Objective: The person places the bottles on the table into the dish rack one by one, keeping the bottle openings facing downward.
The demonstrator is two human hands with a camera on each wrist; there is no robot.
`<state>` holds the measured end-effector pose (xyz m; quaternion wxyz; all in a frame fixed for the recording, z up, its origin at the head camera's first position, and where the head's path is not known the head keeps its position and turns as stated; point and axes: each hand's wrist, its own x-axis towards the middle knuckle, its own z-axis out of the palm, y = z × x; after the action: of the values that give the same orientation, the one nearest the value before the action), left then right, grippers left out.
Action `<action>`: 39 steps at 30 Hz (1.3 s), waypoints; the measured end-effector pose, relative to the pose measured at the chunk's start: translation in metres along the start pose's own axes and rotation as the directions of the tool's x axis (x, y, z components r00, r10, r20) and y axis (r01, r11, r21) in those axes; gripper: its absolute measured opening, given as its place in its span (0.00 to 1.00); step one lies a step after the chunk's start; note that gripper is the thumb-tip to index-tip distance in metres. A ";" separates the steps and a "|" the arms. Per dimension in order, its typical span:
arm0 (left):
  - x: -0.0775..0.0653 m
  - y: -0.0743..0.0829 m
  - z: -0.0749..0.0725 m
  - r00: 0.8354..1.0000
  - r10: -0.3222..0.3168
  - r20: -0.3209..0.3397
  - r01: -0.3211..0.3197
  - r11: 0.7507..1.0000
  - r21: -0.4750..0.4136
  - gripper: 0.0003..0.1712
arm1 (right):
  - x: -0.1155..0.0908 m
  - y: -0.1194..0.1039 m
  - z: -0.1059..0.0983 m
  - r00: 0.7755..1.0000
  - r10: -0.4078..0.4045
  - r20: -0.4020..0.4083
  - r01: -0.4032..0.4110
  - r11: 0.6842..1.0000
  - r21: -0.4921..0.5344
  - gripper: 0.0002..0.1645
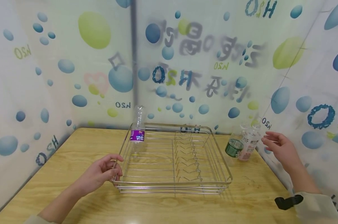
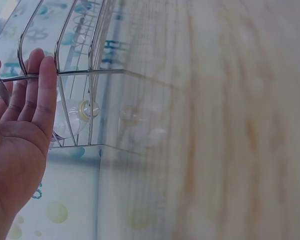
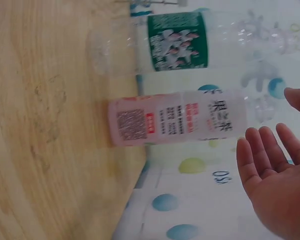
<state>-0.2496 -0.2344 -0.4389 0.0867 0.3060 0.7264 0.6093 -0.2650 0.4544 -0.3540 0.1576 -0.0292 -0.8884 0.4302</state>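
Observation:
A metal wire dish rack [image 1: 169,183] stands on the table, with my left hand [image 1: 102,174] holding its rim near the front left corner. In the left wrist view, that hand's fingers [image 2: 46,100] reach up against the wires. Inside the rack, at its left, is a clear plastic bottle with a purple label [image 1: 137,136]; its yellow-ringed neck [image 2: 85,110] shows through the wires. My right hand [image 1: 282,151] is raised, fingers apart, beside a pinkish bottle with a white label [image 3: 177,117], and does not touch it. A clear bottle with a green label [image 3: 178,41] stands beside that one.
The wooden table [image 1: 174,210] meets patterned wall sheeting [image 1: 205,102] at the back and sides. A row of bent wire dividers [image 1: 188,152] runs front to back inside the rack. A black strap [image 1: 288,201] sits at the right sleeve.

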 end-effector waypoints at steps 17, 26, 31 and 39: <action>-0.001 0.001 0.002 1.000 -0.014 -0.021 0.015 1.000 0.028 0.16 | 0.020 0.038 0.025 0.980 0.156 0.119 -0.163 0.986 0.048 0.65; -0.002 0.002 0.002 1.000 -0.013 -0.020 0.014 1.000 0.024 0.16 | 0.026 0.036 0.038 0.984 0.163 0.073 -0.168 0.983 0.071 0.66; -0.002 0.001 0.002 1.000 -0.013 -0.017 0.013 1.000 0.022 0.16 | 0.031 0.035 0.044 0.984 0.172 0.034 -0.175 0.981 0.085 0.66; -0.002 0.002 0.002 1.000 -0.008 -0.021 0.009 1.000 0.020 0.16 | 0.037 0.033 0.049 0.983 0.185 -0.016 -0.183 0.981 0.069 0.64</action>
<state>-0.2465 -0.2334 -0.4378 0.0787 0.2975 0.7347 0.6045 -0.3175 0.4449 -0.3989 0.1279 -0.1106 -0.8651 0.4723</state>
